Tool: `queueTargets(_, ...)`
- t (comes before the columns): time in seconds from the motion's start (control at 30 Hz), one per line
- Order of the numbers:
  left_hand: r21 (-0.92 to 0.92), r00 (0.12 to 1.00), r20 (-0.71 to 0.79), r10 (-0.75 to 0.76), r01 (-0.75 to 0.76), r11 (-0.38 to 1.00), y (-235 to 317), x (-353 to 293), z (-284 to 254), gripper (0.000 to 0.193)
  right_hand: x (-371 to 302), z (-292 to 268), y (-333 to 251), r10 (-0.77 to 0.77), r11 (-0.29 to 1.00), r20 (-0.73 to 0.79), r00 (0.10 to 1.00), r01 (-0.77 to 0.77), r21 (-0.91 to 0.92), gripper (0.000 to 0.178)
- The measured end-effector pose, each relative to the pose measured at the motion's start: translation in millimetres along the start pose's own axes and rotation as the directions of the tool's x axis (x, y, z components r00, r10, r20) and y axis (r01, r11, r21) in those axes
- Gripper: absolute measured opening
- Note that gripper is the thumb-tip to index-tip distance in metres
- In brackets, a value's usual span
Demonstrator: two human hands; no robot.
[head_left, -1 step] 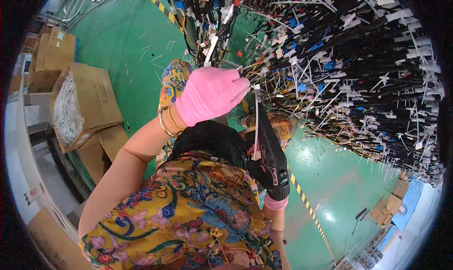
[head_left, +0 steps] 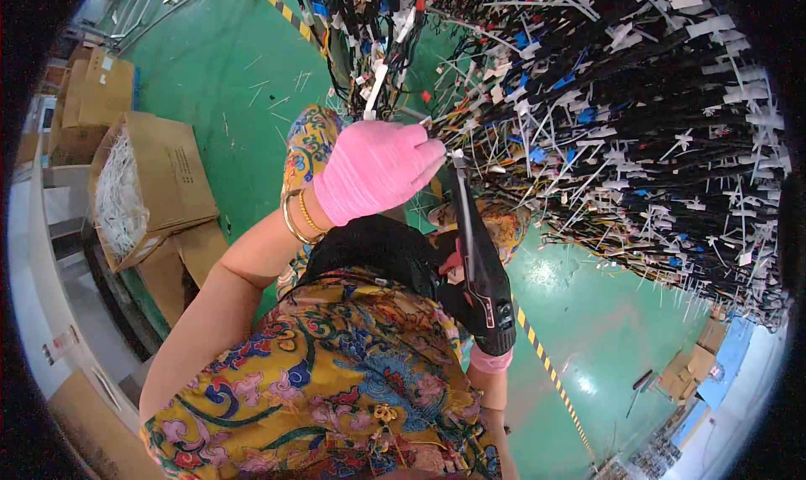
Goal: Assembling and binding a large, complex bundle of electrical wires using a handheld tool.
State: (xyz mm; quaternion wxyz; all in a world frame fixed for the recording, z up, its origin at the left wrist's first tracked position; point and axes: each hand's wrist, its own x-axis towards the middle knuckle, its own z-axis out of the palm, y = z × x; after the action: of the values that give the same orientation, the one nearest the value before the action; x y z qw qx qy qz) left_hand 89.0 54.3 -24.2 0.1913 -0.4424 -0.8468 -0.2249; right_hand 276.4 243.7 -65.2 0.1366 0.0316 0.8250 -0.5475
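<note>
My left hand point(head_left: 374, 168), in a pink knit glove, is closed with its fingertips gathered at a bundle of thin wires point(head_left: 453, 127). The fingers partly hide what they pinch. My right hand point(head_left: 489, 360) grips a black cable tie gun point(head_left: 477, 262) from below. The gun's body covers most of that hand, leaving mainly the pink cuff in sight. Its narrow nose points away from me and meets a small white cable tie head point(head_left: 456, 154) beside my left fingertips. A hanging wire harness point(head_left: 378, 44) with white tags is just beyond my left hand.
A dense mass of black wire harnesses point(head_left: 638, 153) with white tie tails and blue connectors fills the far right. At left stands an open cardboard box point(head_left: 180, 174) holding white cable ties point(head_left: 122, 199). Yellow-black tape point(head_left: 550, 375) crosses the green floor point(head_left: 227, 69).
The long white tie tail that lay along the gun's body no longer shows there. A small blurred white piece now shows right of the gun's nose. Both hands stay nearly still.
</note>
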Motion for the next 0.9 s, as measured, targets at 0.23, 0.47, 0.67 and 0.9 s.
queueTargets(0.23, 0.058, 1.0, -0.012, 0.022, -0.021, 0.998, 6.1, -1.7, 3.1, 0.015, -1.1, 19.5, 22.8, 0.113, 0.966, -0.287, 0.951, -0.037, 0.257, 0.041)
queueTargets(0.47, 0.041, 0.999, -0.039, 0.005, -0.003, 0.999, 3.2, -5.0, 6.1, 0.015, 7.8, 25.1, -8.4, 0.346, 0.684, -0.116, 0.931, -0.165, 0.711, 0.04)
queueTargets(0.67, -0.102, 0.981, -0.046, -0.186, 0.181, 0.978, -9.2, -7.0, 7.6, 0.01, 5.3, 29.1, 2.5, -0.035, 0.999, -0.307, 0.951, 0.037, 0.0, 0.038)
queueTargets(0.9, -0.621, 0.726, 0.528, -0.44, 0.684, 0.383, 1.9, -1.5, -12.2, 0.028, 30.6, 22.3, -38.4, -0.357, 0.854, -0.25, 0.9, 0.207, -0.477, 0.051)
